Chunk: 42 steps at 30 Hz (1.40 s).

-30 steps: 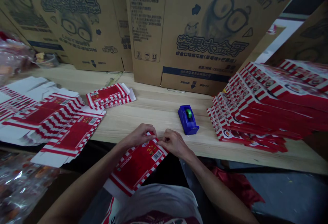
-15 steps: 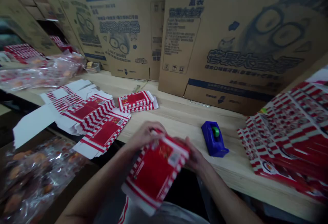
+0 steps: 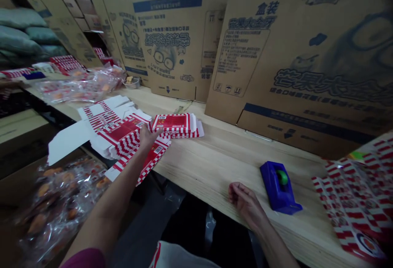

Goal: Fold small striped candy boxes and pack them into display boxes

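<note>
My left hand (image 3: 147,137) reaches to the far side of the table, its thumb against the left end of a red carton (image 3: 172,123) with striped edges. That carton lies flat on a small stack of similar cartons (image 3: 199,129); some of the fingers are hidden. Beside the hand spreads a pile of flattened red-and-white cartons (image 3: 123,131), partly covered by my left forearm. My right hand (image 3: 244,203) rests near the table's front edge, its fingers curled in with nothing visible in them. A blue tape dispenser (image 3: 278,188) with a green roll stands to its right.
Large cardboard boxes (image 3: 245,75) stand along the back of the table (image 3: 202,170). Lower left, an open box holds clear-wrapped snacks (image 3: 70,194). More bagged snacks (image 3: 82,84) and a small plastic tub (image 3: 132,82) lie farther left. Striped cartons (image 3: 356,194) are stacked at right.
The red carton that both hands held in front of me is now on the small stack. My left hand has moved forward and left; my right hand has let go and lowered to the table.
</note>
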Tool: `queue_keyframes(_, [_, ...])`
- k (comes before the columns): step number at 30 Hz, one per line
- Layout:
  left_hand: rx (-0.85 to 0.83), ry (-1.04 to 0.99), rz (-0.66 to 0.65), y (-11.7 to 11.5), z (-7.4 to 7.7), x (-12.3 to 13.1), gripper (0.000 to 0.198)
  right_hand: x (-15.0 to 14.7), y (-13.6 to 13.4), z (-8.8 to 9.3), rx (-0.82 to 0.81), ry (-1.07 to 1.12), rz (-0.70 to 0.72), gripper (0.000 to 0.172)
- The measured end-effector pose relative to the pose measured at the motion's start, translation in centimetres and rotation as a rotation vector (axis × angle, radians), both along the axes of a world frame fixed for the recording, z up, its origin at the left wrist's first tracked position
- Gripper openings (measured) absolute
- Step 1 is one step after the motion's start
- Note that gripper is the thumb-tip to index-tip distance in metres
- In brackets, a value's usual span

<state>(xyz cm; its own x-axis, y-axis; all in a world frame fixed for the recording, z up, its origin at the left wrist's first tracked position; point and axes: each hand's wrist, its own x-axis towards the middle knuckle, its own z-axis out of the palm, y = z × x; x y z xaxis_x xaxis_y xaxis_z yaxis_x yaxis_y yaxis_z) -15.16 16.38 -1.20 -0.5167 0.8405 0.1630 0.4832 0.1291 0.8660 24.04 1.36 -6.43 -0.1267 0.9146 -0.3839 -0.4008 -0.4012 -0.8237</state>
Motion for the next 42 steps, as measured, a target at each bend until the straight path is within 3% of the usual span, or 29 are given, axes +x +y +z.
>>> queue_keyframes(4, [-0.402,0.465,-0.085,-4.2,-3.0,-2.2,0.114,-0.3,-0.1,0.1,-0.020,-0.019,0.022,0.034])
queue_keyframes(6, [-0.607,0.699,-0.178,-5.9,-4.1,-2.8,0.125,-0.6,-0.3,0.1,-0.028,-0.018,0.047,0.035])
queue_keyframes(8, [-0.689,0.781,-0.221,-7.1,-4.8,-2.8,0.128,-1.2,-0.4,-0.1,-0.019,-0.023,0.071,0.034])
queue_keyframes(13, [-0.650,0.830,-0.308,-9.4,-4.6,0.6,0.123,-5.9,2.2,0.2,0.173,-0.169,0.235,0.029])
queue_keyframes(18, [-0.597,0.868,-0.476,-13.0,-4.7,5.9,0.128,-14.1,8.8,2.3,0.536,-0.799,0.427,0.014])
queue_keyframes(21, [-0.565,0.849,-0.576,-14.1,-5.4,8.0,0.132,-16.8,11.7,2.7,0.495,-0.977,0.425,0.021])
queue_keyframes(25, [-0.542,0.822,-0.604,-13.8,-5.9,9.2,0.139,-16.4,13.0,1.7,0.374,-0.939,0.423,0.011])
queue_keyframes(28, [-0.466,0.853,-0.561,-13.6,-5.1,9.8,0.140,-15.0,12.9,1.7,0.334,-0.804,0.427,0.007])
queue_keyframes(31, [-0.324,0.917,-0.543,-13.5,-2.9,10.0,0.128,-13.2,11.8,2.6,0.351,-0.691,0.375,0.017])
queue_keyframes(32, [-0.276,0.923,-0.540,-13.5,-1.9,9.9,0.122,-12.4,11.2,2.9,0.372,-0.677,0.309,0.021])
queue_keyframes(36, [-0.152,0.795,-0.490,-13.5,1.5,9.8,0.113,-9.7,6.9,3.2,0.439,-0.566,-0.187,0.049])
queue_keyframes(38, [-0.111,0.689,-0.489,-13.9,2.6,10.5,0.116,-9.0,4.1,2.9,0.383,-0.344,-0.128,0.059])
queue_keyframes(40, [-0.070,0.581,-0.544,-14.5,3.1,12.0,0.117,-8.7,1.7,2.7,0.314,-0.117,0.088,0.057])
queue_keyframes(42, [-0.031,0.461,-0.601,-15.4,3.2,13.6,0.111,-8.2,0.1,2.6,0.309,-0.007,0.155,0.051])
